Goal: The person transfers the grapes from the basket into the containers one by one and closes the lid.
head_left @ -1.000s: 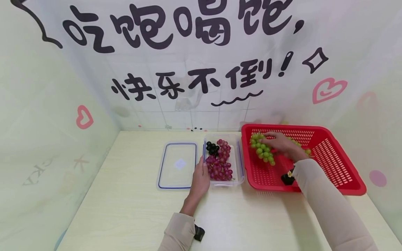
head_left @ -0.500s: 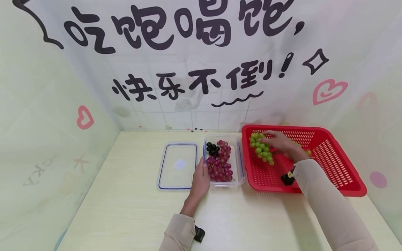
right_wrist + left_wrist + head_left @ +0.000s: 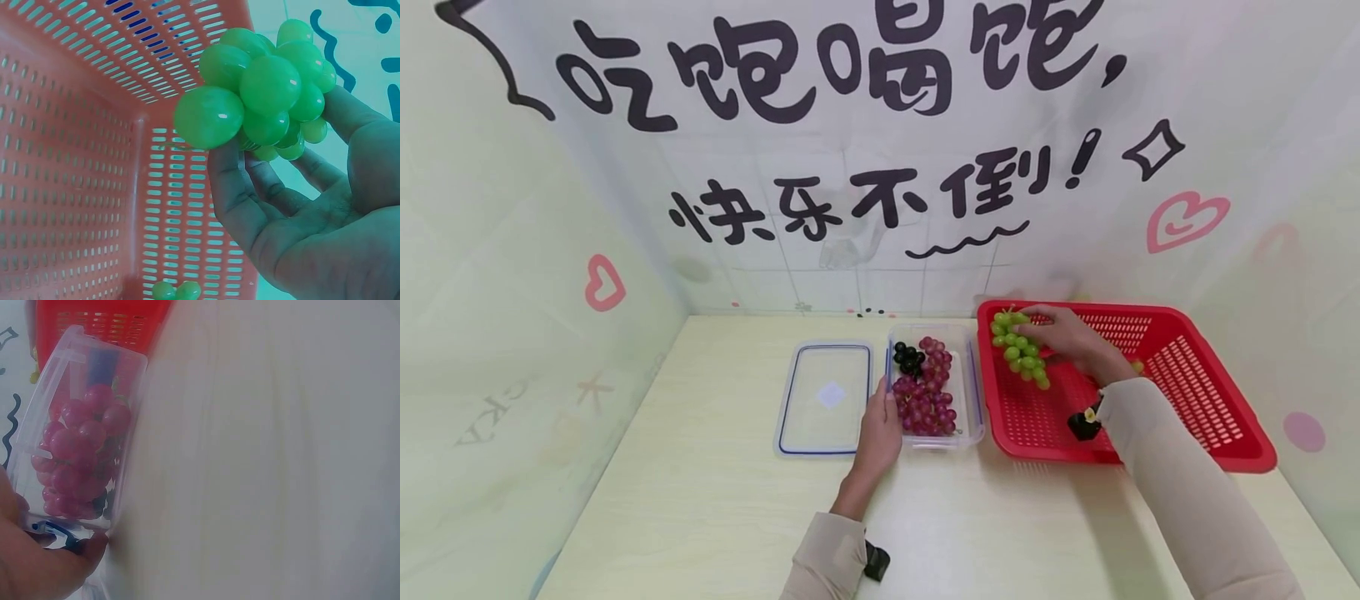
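Green grapes (image 3: 1019,348) in the right hand (image 3: 1070,340), grasped between thumb and fingers, over the left end of a red plastic basket (image 3: 1195,379) with slotted walls. Further green grapes (image 3: 176,290) inside the same basket, largely hidden by the right arm in the head view. To the left, just beside the basket, a clear plastic box (image 3: 943,443) with its near left wall gripped between thumb and fingers of the left hand (image 3: 880,425). Inside the box, purple-red grapes (image 3: 925,408) along the left and middle, and dark grapes (image 3: 909,358) at the far left corner. Farther left, flat on the pale wooden table (image 3: 715,467), a clear lid (image 3: 801,400) with a blue seal line and a pale diamond-shaped patch (image 3: 831,394), too small for any reading. At both beige cuffs, black blocks (image 3: 876,560), the right one with a small yellow-and-white mark. Behind, a white wall sheet (image 3: 812,150) with bold black Chinese lettering in two lines: above, cropped at the top edge, "吃饱喝饱,"; below, "快乐不倒!", with a wavy underline (image 3: 967,242) and a four-pointed star (image 3: 1154,150) at right. Pink heart outlines (image 3: 1187,222) on both sides; on the left panel, faint slanted letters (image 3: 492,412), legible only as "CKY".
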### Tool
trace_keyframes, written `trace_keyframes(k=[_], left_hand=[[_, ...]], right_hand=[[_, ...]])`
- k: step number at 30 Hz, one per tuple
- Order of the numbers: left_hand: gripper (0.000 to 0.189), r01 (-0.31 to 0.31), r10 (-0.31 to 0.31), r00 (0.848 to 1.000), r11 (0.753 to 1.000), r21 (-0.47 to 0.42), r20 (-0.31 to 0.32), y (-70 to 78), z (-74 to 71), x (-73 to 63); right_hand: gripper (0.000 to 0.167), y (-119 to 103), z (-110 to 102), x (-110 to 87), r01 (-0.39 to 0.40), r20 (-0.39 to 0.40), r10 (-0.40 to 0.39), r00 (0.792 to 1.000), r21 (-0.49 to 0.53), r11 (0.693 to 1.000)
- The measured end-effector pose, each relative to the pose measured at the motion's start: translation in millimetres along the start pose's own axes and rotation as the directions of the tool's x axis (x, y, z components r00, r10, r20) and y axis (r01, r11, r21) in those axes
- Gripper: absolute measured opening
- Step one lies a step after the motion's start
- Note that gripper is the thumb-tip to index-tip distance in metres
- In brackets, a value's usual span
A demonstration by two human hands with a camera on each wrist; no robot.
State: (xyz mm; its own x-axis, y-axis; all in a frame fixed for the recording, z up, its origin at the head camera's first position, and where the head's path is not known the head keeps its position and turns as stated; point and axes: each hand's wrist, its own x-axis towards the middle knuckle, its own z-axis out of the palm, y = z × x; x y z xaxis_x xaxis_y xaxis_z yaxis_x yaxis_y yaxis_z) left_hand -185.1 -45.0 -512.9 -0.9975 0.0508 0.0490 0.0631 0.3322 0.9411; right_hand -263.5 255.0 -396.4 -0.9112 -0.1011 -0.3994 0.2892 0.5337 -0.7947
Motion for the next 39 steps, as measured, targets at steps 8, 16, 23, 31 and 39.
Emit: trace_keyframes(k=[8,16,23,31,39], left_hand=[[0.051,0.008,-0.008,1.000,1.000,-0.001,0.008,0.3,1.0,-0.6],[0.051,0.018,-0.018,1.000,1.000,-0.009,0.005,1.2,1.3,-1.1],[0.052,0.011,-0.011,1.000,1.000,-0.003,0.011,-0.7,0.6,-0.8],[0.051,0.006,-0.006,1.000,1.000,0.000,0.007,-2.5,-0.2,1.2],[0.051,0.013,-0.013,1.000,1.000,-0.006,0.010,-2.0,0.1,0.3]], right_hand=[[0.069,-4.2,-3.6,-1.1,-0.033,-0.026,0.033,0.999,0.001,0.999],[0.075,-8.5,-1.8,-3.6,-0.008,-0.029,0.009,1.000,0.044,0.999],[0.065,-19.1,2.2,-2.6,0.039,-0.032,-0.037,0.999,0.079,0.996],[0.065,-31.4,6.3,-2.5,0.066,-0.042,-0.064,0.997,0.063,0.996],[0.058,-45.1,19.1,-0.7,0.099,-0.024,-0.098,0.995,0.034,0.995]])
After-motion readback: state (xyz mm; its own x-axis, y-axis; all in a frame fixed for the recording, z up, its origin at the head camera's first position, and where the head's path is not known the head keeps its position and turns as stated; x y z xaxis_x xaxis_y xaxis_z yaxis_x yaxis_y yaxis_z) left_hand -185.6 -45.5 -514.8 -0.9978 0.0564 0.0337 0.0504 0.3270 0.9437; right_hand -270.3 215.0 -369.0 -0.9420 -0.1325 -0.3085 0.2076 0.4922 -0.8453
